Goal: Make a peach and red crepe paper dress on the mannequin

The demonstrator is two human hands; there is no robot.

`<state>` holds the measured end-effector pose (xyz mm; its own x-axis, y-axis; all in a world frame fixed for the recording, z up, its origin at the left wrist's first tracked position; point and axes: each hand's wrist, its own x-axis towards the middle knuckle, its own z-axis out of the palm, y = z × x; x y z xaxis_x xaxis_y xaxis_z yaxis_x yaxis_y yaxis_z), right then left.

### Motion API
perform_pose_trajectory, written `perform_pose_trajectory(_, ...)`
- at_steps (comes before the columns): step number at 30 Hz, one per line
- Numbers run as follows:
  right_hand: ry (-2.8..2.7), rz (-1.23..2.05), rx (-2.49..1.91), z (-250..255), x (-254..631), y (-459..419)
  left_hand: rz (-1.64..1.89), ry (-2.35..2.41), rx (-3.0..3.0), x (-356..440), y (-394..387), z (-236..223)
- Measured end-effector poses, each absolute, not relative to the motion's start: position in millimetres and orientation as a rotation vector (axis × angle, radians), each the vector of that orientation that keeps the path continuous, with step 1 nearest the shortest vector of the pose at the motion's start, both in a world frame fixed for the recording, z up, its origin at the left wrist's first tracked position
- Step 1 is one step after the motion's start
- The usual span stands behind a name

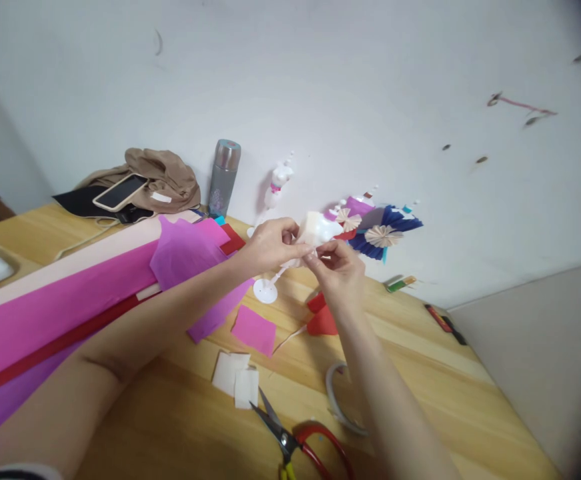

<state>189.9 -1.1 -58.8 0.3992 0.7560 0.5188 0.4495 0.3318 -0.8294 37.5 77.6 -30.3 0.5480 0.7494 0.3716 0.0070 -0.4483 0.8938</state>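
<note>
A small white doll-sized dress form [329, 229] is tilted over between my hands, its round white base [265, 291] touching or just above the table. A piece of cream paper [310, 230] lies around its body. My left hand [276, 241] is closed on the paper and form from the left. From the right, my right hand [340, 267] pinches the same paper near the form's middle, fingertips close to my left thumb. My fingers hide part of the paper and stand. Behind them are a bare white form [281, 179] and a form dressed in blue pleated paper [407, 223].
Scissors [283, 437], a tape roll [337, 407], white paper pieces [233, 373] and a pink square [254, 330] lie nearby. Red paper [323, 321] is by my right wrist. Coloured sheets [70, 287] cover the left. A flask [225, 177] and phone [120, 192] are further back.
</note>
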Motion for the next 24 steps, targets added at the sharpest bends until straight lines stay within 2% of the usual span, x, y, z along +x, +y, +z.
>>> perform_pose_trajectory(4, -1.247, 0.37, -1.239, -58.6, 197.3, 4.5, 0.824, 0.539, 1.921, 29.9, 81.5, -21.1)
perform_pose_trajectory(9, -1.287, 0.487, -1.179, -56.2, 196.9, 6.2, 0.996, 0.55, 2.066, 27.2, 83.7, -20.9)
perform_pose_trajectory(14, -1.283, 0.494, -1.177, -55.0, 193.1, 7.1, 0.886, 0.455, 1.92, 29.7, 85.3, -25.4)
perform_pose_trajectory(24, -1.291, 0.476, -1.195, -54.6, 195.5, 6.3, 0.935, 0.537, 2.037, 32.4, 83.5, -29.5)
